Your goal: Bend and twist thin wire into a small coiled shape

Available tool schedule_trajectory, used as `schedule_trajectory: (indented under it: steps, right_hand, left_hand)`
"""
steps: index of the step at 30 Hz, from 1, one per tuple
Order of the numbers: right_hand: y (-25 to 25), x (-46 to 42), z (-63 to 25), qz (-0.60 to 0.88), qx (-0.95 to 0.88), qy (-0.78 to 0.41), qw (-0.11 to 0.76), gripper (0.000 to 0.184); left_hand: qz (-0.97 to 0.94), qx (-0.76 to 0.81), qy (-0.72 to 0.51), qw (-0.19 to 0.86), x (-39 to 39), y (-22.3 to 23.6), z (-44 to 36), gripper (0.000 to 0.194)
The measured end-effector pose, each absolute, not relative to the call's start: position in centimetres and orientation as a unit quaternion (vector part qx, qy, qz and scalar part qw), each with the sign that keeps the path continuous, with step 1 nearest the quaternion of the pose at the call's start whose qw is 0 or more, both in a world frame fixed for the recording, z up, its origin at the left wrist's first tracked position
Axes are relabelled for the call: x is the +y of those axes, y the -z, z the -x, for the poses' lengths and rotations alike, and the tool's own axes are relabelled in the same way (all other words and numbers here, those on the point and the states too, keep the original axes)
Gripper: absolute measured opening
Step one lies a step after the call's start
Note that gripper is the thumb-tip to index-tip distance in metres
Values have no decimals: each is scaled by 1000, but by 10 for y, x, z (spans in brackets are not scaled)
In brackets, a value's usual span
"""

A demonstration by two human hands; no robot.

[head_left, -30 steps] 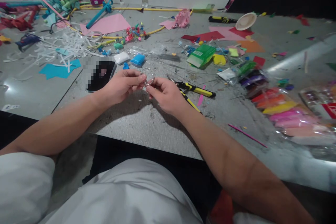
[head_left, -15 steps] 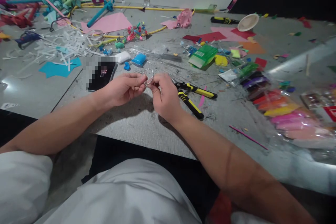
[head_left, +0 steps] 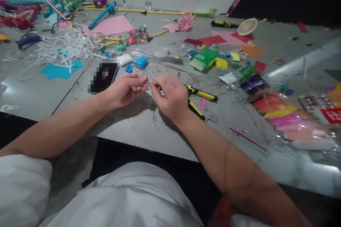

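Observation:
Thin silvery wire (head_left: pixel 141 74), bent into a small loop, is pinched between the thumb and fingers of my left hand (head_left: pixel 125 90). Close beside it, my right hand (head_left: pixel 172 95) has thumb and index finger at the wire's end, in a pinch. Part of the loop is hidden by the fingers. Just right of my right hand lie pliers (head_left: pixel 204 94) with black and yellow handles, their jaws covered by the hand. Beyond my left hand are a dark phone (head_left: pixel 108 79), a blue packet (head_left: pixel 141 62) and a white packet (head_left: pixel 124 59).
White paper strips (head_left: pixel 71 44) and a blue paper piece (head_left: pixel 61 69) lie at left. Straight wires (head_left: pixel 167 59) and a green packet (head_left: pixel 204 59) sit farther back. Colourful clay bags (head_left: pixel 287 113) spread at right, with a pink stick (head_left: pixel 249 139) nearer me.
My right hand has shifted slightly right and its fingers have spread from my left fingertips, now covering the pliers' jaws. The wire loop looks smaller and sits lower between the fingers.

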State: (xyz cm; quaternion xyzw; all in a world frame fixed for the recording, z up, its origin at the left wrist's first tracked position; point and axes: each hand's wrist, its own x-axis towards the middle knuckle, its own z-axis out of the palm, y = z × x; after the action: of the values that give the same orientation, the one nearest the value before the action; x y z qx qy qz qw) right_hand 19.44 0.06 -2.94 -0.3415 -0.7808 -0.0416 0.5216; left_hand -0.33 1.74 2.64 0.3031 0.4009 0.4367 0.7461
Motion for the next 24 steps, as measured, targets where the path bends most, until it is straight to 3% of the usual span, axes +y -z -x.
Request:
schedule_trajectory:
  steps: [15, 24]
  right_hand:
    - [20, -4, -207, 297, -788, -34, 539, 20]
    - [23, 8, -222, 307, -813, -65, 492, 24]
  left_hand:
    - [-385, 366, -392, 751, 29, -25, 17, 22]
    - [-447, 393, -387, 704, 36, -23, 24, 32]
